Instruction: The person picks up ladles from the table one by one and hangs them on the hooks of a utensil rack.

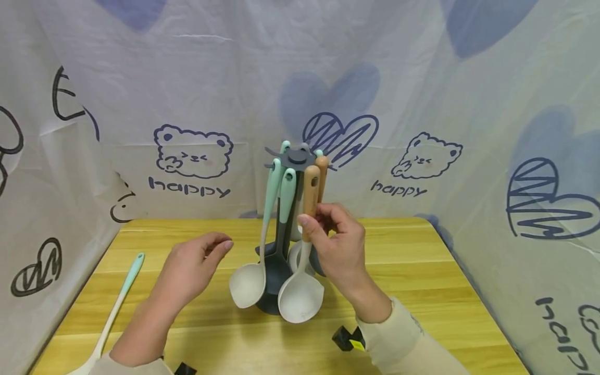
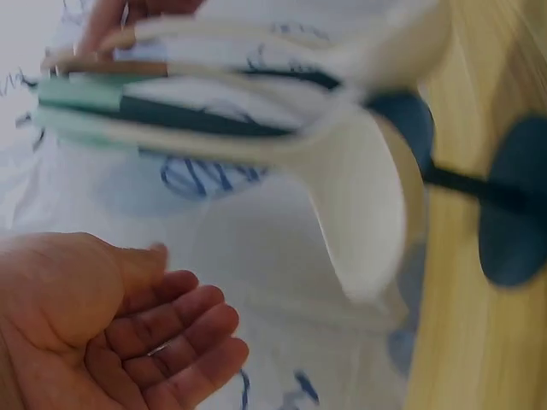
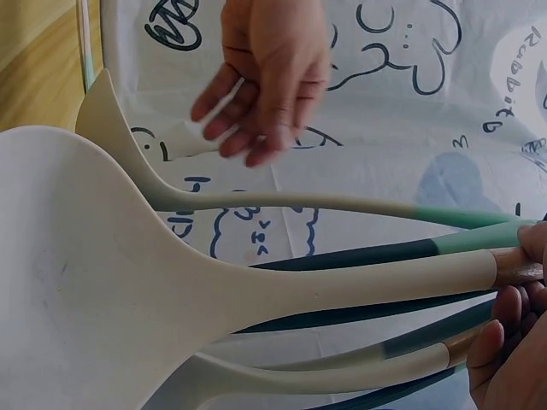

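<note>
My right hand pinches the wooden handle of a white ladle at the front right of a dark utensil rack. To the left of the rack my left hand is held in the air, fingers loosely bent and touching nothing. Beside the held ladle hangs a white ladle with a mint handle. Between them is a dark ladle, also mint-handled. Another wooden handle stands behind my right hand's ladle. In the right wrist view, the white ladle bowl fills the left side.
A mint-handled white utensil lies at the table's left, its lower end hidden by my sleeve. The wooden table backs onto a printed white cloth. Small black blocks sit near my right sleeve.
</note>
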`<state>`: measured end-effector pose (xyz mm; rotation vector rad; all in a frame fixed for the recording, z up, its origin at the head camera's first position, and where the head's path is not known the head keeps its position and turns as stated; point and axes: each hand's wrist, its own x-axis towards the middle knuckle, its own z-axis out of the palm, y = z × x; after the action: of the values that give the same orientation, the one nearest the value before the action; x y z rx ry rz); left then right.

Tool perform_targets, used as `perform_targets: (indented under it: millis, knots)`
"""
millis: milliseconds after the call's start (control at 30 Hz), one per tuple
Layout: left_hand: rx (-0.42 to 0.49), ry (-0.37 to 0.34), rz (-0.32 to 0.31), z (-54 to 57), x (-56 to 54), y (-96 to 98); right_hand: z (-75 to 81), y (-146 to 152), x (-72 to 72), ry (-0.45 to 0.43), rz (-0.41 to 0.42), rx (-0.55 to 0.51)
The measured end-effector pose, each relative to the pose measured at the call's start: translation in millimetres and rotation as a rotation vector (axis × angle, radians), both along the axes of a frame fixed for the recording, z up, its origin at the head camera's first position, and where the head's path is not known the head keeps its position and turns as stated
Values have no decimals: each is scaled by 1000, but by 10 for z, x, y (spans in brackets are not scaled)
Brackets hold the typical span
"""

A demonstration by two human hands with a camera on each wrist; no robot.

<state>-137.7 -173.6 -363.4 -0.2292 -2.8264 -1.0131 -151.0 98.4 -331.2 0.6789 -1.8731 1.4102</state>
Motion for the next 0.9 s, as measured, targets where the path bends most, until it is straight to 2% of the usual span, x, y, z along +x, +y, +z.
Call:
perform_targets:
  millis: [167,367,533,700,900]
  knots:
    - [-113,-56,56,-146,-40,-376,4,-1,-7,5,2,-2]
    - [-230,-227,100,-311,-105,-862,4,-5,-7,0,9,0]
    - [-278,-325,119,-471,-148,-1185,13,-9,7,5,10,4]
    - [-318,-376,150,-637,-129,-1430,15,-16,6,15,17,9]
    - [-366,-400,194,-819,-123,-1629,14,-14,1,14,14,11]
